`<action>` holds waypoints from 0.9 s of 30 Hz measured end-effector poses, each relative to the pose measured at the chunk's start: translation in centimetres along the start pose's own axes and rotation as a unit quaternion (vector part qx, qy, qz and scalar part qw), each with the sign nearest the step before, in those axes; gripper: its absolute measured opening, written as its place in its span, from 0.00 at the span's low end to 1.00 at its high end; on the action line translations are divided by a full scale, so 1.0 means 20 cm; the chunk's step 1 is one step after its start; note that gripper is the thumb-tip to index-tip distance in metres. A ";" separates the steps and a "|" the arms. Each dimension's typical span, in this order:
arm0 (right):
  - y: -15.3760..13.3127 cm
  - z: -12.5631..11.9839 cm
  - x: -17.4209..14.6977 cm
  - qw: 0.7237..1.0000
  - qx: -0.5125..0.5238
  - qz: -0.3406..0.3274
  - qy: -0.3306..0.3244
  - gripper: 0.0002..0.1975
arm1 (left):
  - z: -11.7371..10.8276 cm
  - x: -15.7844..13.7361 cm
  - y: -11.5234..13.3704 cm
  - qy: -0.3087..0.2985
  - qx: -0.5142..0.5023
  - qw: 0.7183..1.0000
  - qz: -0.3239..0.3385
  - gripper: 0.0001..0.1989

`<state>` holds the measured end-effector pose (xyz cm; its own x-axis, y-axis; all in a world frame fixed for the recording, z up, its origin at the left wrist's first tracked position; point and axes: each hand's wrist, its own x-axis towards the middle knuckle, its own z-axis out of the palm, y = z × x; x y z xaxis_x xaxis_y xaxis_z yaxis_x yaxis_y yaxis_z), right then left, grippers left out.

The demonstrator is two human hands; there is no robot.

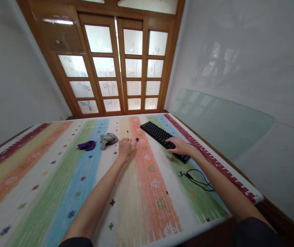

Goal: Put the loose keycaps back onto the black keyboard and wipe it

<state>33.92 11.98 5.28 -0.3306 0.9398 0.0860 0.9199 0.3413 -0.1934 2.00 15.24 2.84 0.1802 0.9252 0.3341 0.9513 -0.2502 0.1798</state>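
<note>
A black keyboard [155,132] lies at an angle on the striped cloth. My right hand [179,146] rests over its nearer part, with fingers and thumb closed on it. To the left, my left hand [126,148] is low over the cloth with its fingers curled. A small dark square piece [137,139], perhaps a keycap, shows at its thumb and forefinger. A crumpled grey cloth [108,140] lies just left of that hand. Farther left is a purple strap-like bundle [87,145]. A black cable [199,178] loops beside the keyboard, under my right forearm.
The striped cloth [56,185] covers a wide table. Small black bits lie on it, one [127,131] beyond my left hand and another [166,192] nearer me. A glass panel [221,116] leans on the right wall; wooden doors [121,68] stand behind.
</note>
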 end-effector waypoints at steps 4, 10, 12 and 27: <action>-0.06 0.02 -0.37 0.997 -0.024 -0.053 -0.058 0.23 | -0.12 -0.14 -0.10 0.016 -0.008 1.000 0.002 0.23; -0.16 0.12 -0.64 0.993 -0.064 0.029 -0.091 0.16 | -0.19 -0.40 -0.24 0.032 -0.041 0.998 0.037 0.24; -0.18 0.14 -0.63 0.992 -0.074 0.038 -0.094 0.15 | -0.19 -0.47 -0.26 0.020 -0.045 0.998 0.048 0.24; -0.36 0.22 0.00 0.992 -0.102 0.055 0.052 0.20 | -0.19 -0.57 -0.21 -0.027 -0.055 0.996 0.065 0.22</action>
<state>26.33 9.49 2.40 -0.2128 0.9607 0.1784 0.9761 0.2172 -0.0053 -4.96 4.66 1.82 0.3149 0.8963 0.3122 0.8866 -0.3952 0.2403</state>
